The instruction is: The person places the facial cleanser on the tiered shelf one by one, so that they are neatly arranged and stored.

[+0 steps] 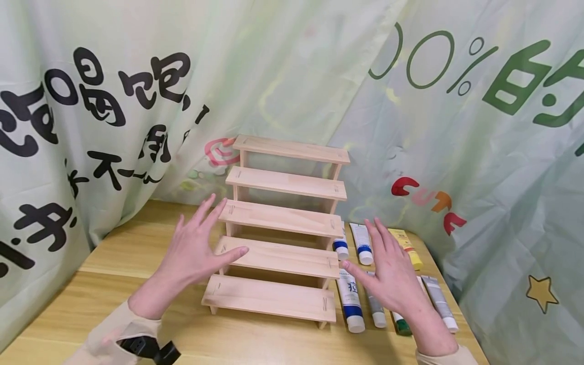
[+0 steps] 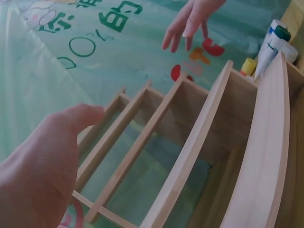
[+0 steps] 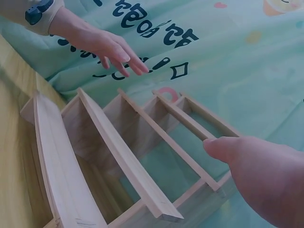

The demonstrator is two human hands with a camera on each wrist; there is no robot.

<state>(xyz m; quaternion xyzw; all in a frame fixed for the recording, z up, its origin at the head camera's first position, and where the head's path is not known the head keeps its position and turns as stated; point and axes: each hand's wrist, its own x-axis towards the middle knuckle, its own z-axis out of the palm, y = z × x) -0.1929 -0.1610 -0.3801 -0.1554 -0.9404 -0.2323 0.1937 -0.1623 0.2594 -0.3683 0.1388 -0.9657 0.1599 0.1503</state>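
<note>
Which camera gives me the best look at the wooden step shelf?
The head view: all five boards of the wooden step shelf show from the front, uncropped, with only a little hidden by the left hand. The left wrist and right wrist views show it at a slant, cut off at the picture's bottom edge.

The left sleeve (image 1: pixel 102 329) is pale cream, with a faint pinkish patch (image 1: pixel 109 338) near a blocky black device (image 1: pixel 145 348) that juts from the cloth. The right sleeve (image 1: pixel 447 357) is a similar cream. The left hand (image 1: pixel 195 252) and right hand (image 1: pixel 391 276) are bare.
</note>
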